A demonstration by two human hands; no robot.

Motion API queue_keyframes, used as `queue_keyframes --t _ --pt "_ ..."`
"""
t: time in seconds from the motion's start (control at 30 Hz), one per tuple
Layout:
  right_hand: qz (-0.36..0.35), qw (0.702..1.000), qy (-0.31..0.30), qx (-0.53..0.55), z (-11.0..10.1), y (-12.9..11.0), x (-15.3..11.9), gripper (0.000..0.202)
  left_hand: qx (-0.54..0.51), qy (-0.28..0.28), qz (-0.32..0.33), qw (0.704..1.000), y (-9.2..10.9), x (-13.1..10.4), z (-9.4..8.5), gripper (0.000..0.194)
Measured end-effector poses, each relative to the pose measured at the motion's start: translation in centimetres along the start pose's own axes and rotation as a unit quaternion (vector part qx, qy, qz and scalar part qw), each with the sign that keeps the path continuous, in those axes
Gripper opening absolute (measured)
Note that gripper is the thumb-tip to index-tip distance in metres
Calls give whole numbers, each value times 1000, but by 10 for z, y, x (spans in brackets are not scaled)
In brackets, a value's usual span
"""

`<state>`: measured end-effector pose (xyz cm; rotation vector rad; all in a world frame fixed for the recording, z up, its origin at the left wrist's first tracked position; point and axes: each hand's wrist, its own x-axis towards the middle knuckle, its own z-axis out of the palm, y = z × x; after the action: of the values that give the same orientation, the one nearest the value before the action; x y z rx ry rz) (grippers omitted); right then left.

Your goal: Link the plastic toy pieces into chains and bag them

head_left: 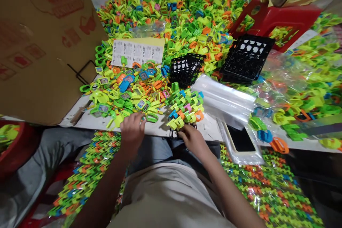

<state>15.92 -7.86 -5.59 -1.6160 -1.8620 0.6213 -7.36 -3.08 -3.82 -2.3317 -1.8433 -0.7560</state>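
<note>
My left hand (133, 127) rests at the front edge of a loose pile of colourful toy watches (125, 96), fingers apart. Just beyond its fingertips lies a green toy watch (152, 117). My right hand (191, 138) grips the near edge of a black plastic grid tray (173, 134). Rows of yellow, green, blue, pink and orange toy watches (184, 107) stand in this tray and hide most of it.
A large cardboard box (48, 42) stands left. Behind lie a sticker sheet (139, 51), black grid trays (247, 57) and a red plastic stool (283, 17). To the right are clear plastic bags (224, 98) and a phone (240, 139). Filled bags (88, 171) flank my legs.
</note>
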Motion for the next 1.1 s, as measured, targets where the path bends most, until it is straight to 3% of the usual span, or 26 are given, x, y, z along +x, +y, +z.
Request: queue_keyframes --t 0.13,0.23,0.3,0.37,0.43,0.5,0.63,0.7,0.8,0.9,1.0,1.1 --pt "-25 993 104 52 -10 -5 -22 17 67 -40 52 996 -34 -6 11 24" --pt "-15 990 101 98 -7 -20 -37 17 8 -55 78 995 -37 -6 10 21" --pt "5 987 59 149 2 -31 -43 19 -59 -26 82 995 -33 -7 3 19" --pt "34 976 4 215 13 -43 -43 25 -119 46 84 988 -26 -12 -8 14" --pt "63 951 -67 296 23 -54 -37 34 -153 123 109 975 -16 -23 -21 11" --pt "85 907 -139 387 28 -65 -29 47 -165 154 152 962 -4 -38 -33 15" --pt "129 810 -217 530 22 -81 -17 56 -201 64 265 941 15 -67 -43 23" --pt "143 791 -233 547 15 -81 -20 51 -208 26 311 927 20 -75 -40 27" --pt "160 821 -203 510 0 -65 -30 42 -234 56 313 919 23 -79 -30 30" --pt "173 906 -69 379 -15 -36 -36 30 -254 101 246 930 30 -70 -23 31" --pt "161 962 45 214 -23 -8 -28 21 -223 65 172 957 46 -45 -20 30" --pt "129 973 82 173 -18 8 -14 15 -208 21 159 965 68 -17 -11 34"
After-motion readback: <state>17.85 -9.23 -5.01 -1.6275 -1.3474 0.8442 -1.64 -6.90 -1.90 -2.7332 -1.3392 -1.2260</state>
